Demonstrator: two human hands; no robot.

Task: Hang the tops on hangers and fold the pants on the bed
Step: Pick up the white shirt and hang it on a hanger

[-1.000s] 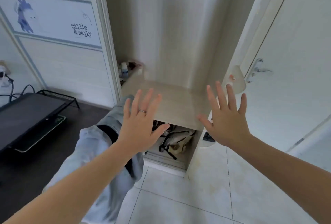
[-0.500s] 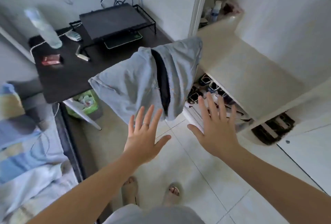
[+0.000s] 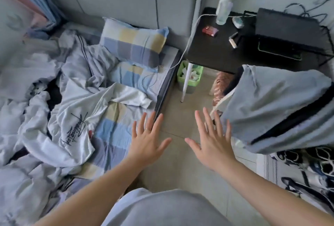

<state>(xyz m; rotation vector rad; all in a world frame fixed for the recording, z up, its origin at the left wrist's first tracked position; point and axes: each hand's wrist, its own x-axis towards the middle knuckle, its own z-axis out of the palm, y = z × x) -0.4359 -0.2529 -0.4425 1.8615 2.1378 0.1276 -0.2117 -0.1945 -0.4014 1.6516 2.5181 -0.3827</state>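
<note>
Left hand (image 3: pixel 147 144) and right hand (image 3: pixel 212 144): fingers spread straight, holding nothing, above the floor (image 3: pixel 177 164). Left of the left fingers, a crumpled white top (image 3: pixel 72 122) with black script lies on the checked bed (image 3: pixel 112 135). Right of the right fingers, a soft grey garment (image 3: pixel 271 106) hangs draped. Beyond the fingers, a green bin (image 3: pixel 189 79) of white scraps sits under the black table (image 3: pixel 207 52).

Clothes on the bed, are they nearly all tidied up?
Not yet. Nothing looks done: the white printed top lies crumpled on the messy bed. Nothing is in hand either; the left hand and right hand are open and empty. No hanger is in view, so hanging and folding are all left.
</note>
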